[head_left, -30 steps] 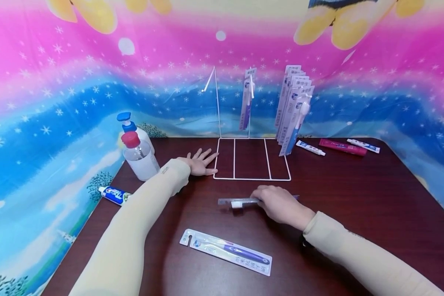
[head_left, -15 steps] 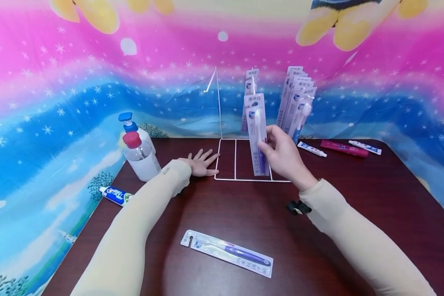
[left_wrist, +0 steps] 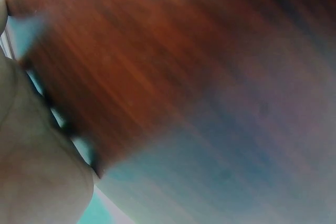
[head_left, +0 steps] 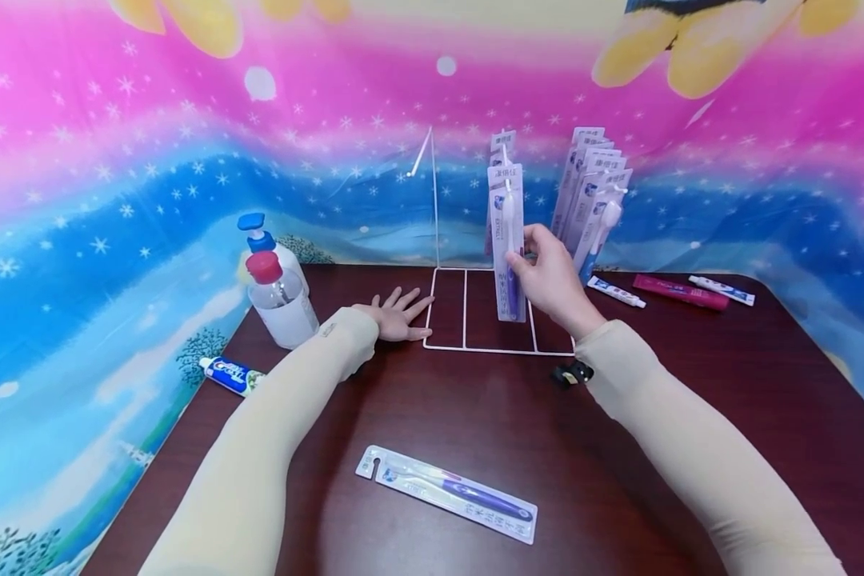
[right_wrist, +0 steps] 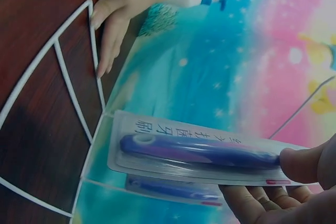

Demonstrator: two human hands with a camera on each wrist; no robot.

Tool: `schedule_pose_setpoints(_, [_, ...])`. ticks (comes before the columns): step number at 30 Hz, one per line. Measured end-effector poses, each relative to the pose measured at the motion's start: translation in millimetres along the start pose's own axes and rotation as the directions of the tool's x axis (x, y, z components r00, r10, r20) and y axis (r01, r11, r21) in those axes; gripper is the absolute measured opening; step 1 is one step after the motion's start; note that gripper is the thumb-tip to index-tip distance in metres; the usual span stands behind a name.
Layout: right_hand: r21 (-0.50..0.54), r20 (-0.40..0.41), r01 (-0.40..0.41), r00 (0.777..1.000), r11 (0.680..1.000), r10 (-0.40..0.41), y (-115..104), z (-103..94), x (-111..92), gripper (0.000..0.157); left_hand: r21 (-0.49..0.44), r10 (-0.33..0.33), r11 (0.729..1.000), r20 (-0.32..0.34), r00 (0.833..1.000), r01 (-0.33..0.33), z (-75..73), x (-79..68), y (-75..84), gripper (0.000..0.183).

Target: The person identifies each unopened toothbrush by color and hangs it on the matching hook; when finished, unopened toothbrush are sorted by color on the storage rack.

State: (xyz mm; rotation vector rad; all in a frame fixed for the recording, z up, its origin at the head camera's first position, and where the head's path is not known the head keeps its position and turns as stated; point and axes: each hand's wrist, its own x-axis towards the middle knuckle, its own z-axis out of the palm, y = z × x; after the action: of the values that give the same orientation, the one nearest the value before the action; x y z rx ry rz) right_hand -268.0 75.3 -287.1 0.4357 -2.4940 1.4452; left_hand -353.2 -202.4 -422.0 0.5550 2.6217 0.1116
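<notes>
My right hand (head_left: pixel 553 276) pinches a packaged toothbrush (head_left: pixel 506 240) by its right edge, thumb in front and fingers behind. The package stands upright before the middle hook of a white wire rack (head_left: pixel 498 350), overlapping another toothbrush hung there. In the right wrist view its purple handle (right_wrist: pixel 199 150) points left. My left hand (head_left: pixel 402 316) lies with fingers spread on the table, fingertips at the rack's left base wire. Several packaged toothbrushes (head_left: pixel 605 196) hang from the right hook; the left hook (head_left: pixel 419 152) carries none. Another packaged toothbrush (head_left: pixel 446 494) lies near the front.
A pump bottle (head_left: pixel 286 260) and a red-capped bottle (head_left: pixel 284 308) stand at the left. A blue toothpaste tube (head_left: pixel 229 374) lies before them. A red tube (head_left: pixel 680 292) and two small white tubes are at the back right. A patterned cloth (head_left: pixel 187 192) hangs behind the table.
My right hand has lifted the packaged toothbrush from low over the table, turned it upright and brought it to the middle hook. My left hand has stayed at the rack's base.
</notes>
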Motion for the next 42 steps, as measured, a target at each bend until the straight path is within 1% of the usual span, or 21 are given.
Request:
schedule_pose_setpoints(6, [-0.003, -0.027, -0.068, 0.997, 0.998, 0.068, 7.0, 6.3, 36.8, 0.024, 0.031, 0.003, 1.0, 0.001, 1.0, -0.003, -4.0, -8.1, 5.3, 0.078])
schedule_pose_setpoints(9, [0.008, -0.044, -0.114, 0.992, 0.993, 0.114, 9.7, 9.2, 51.5, 0.023, 0.033, 0.008, 0.999, -0.006, 1.0, -0.007, -5.1, -12.4, 8.0, 0.078])
schedule_pose_setpoints(11, [0.019, -0.044, -0.144, 0.988, 0.989, 0.145, 11.0, 10.6, 59.2, 0.023, 0.035, 0.009, 0.999, -0.011, 1.0, -0.009, -4.7, -12.8, 8.3, 0.078])
schedule_pose_setpoints(13, [0.033, -0.037, -0.168, 0.985, 0.985, 0.169, 11.9, 11.9, 64.7, 0.024, 0.037, 0.01, 0.999, -0.014, 1.0, -0.009, -3.9, -12.6, 8.1, 0.078])
schedule_pose_setpoints(17, [0.023, -0.023, -0.191, 0.981, 0.981, 0.192, 12.4, 13.3, 70.9, 0.027, 0.045, 0.01, 0.999, -0.012, 1.0, -0.009, -1.8, -10.2, 6.8, 0.078])
schedule_pose_setpoints(23, [-0.013, -0.007, -0.188, 0.982, 0.982, 0.188, 12.7, 14.3, 75.1, 0.034, 0.03, 0.005, 1.0, -0.003, 1.0, -0.005, -2.9, -8.8, 6.3, 0.078])
schedule_pose_setpoints(26, [-0.005, 0.015, -0.201, 0.98, 0.98, 0.201, 14.1, 14.4, 75.8, 0.038, 0.023, 0.001, 1.0, 0.008, 1.0, -0.001, -3.0, -8.6, 5.9, 0.079])
schedule_pose_setpoints(27, [-0.002, 0.024, -0.205, 0.978, 0.979, 0.205, 14.8, 14.2, 75.8, 0.039, 0.012, 0.008, 1.0, 0.008, 1.0, -0.008, -1.7, -6.3, 3.5, 0.079])
schedule_pose_setpoints(30, [0.003, 0.029, -0.22, 0.975, 0.975, 0.22, 17.0, 13.0, 73.0, 0.043, 0.024, 0.007, 1.0, 0.01, 1.0, -0.008, -0.3, -6.0, 5.0, 0.078])
schedule_pose_setpoints(33, [0.018, 0.034, -0.232, 0.972, 0.973, 0.231, 19.8, 11.6, 67.5, 0.05, 0.033, 0.008, 0.999, 0.004, 1.0, -0.008, 1.1, -5.3, 5.5, 0.078])
schedule_pose_setpoints(35, [0.007, 0.034, -0.242, 0.97, 0.97, 0.242, 21.6, 11.2, 60.9, 0.058, 0.04, -0.001, 0.999, 0.004, 1.0, 0.001, 0.5, -6.5, 7.3, 0.078])
schedule_pose_setpoints(38, [-0.061, 0.042, -0.258, 0.965, 0.964, 0.26, 23.3, 11.7, 45.4, 0.07, 0.042, -0.008, 0.999, 0.01, 1.0, 0.007, 0.5, -3.4, 5.1, 0.079])
schedule_pose_setpoints(41, [-0.187, 0.077, -0.248, 0.961, 0.951, 0.266, 21.8, 16.1, 22.7, 0.08, 0.038, -0.021, 0.999, 0.015, 1.0, 0.021, 0.3, 2.0, 0.8, 0.079])
schedule_pose_setpoints(42, [-0.233, 0.105, -0.224, 0.962, 0.947, 0.253, 21.1, 18.8, 13.8, 0.08, 0.036, -0.023, 0.999, 0.015, 1.0, 0.023, 0.3, 3.9, -0.7, 0.079])
